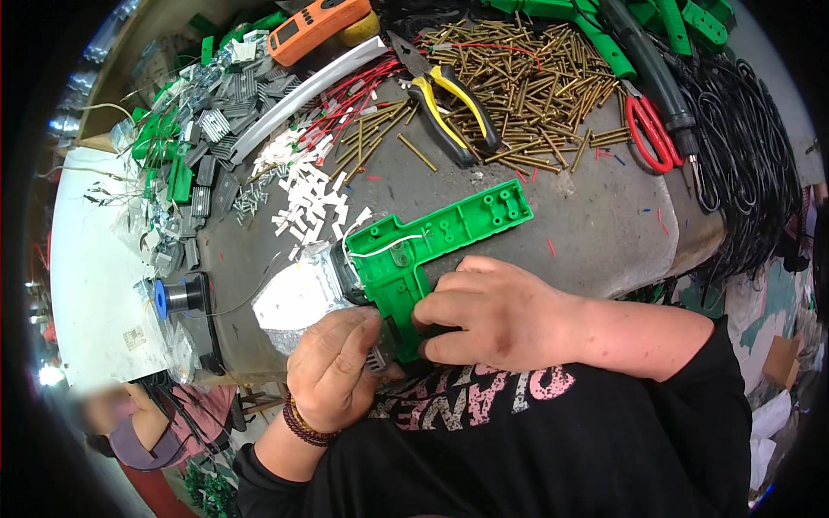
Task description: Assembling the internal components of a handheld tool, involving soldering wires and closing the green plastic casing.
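A green plastic housing half (466, 217), ribbed inside and shaped like a pistol grip, lies open side up in front of me. At its left end sits a shiny silver rounded piece (298, 295), and a thin white wire (389, 249) crosses the housing. My right hand (496, 315) is closed on the near part of the housing, fingers bent over its edge. My left hand (332, 367) is pinched beside the housing's lower left side, on a small grey ribbed block (377, 359) mostly hidden by the fingers.
Beyond the housing lie yellow-black pliers (453, 108), a heap of brass rods (527, 82) and white connectors (311, 198). Grey heat sinks (216, 125) and a solder spool (180, 298) are at left. Red-handled scissors (649, 134) and black cables (747, 147) are at right.
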Demonstrator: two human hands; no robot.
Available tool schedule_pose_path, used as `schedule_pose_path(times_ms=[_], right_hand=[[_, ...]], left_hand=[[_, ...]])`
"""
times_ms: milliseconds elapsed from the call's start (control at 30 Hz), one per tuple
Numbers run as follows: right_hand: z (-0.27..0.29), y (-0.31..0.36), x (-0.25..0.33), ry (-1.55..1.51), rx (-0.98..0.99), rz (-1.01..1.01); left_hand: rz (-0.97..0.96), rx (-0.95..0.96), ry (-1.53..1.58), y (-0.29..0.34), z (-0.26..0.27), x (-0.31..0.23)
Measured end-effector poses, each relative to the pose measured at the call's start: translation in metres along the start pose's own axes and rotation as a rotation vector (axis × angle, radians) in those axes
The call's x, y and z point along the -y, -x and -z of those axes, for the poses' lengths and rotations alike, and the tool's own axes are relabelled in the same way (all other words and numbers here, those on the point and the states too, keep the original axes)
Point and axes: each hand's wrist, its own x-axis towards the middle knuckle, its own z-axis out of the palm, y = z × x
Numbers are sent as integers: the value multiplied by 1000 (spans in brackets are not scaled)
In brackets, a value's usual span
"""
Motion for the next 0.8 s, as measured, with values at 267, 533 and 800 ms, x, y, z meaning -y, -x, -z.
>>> schedule_pose_path(times_ms=[267, 533, 800], right_hand=[[-3, 2, -1, -3, -31, 42], [-3, 1, -6, -12, -28, 35], [-2, -2, -7, 7, -60, 31]], left_hand=[[-98, 3, 48, -6, -2, 5], [88, 60, -224, 5, 1, -9], [38, 71, -283, -15, 19, -10]])
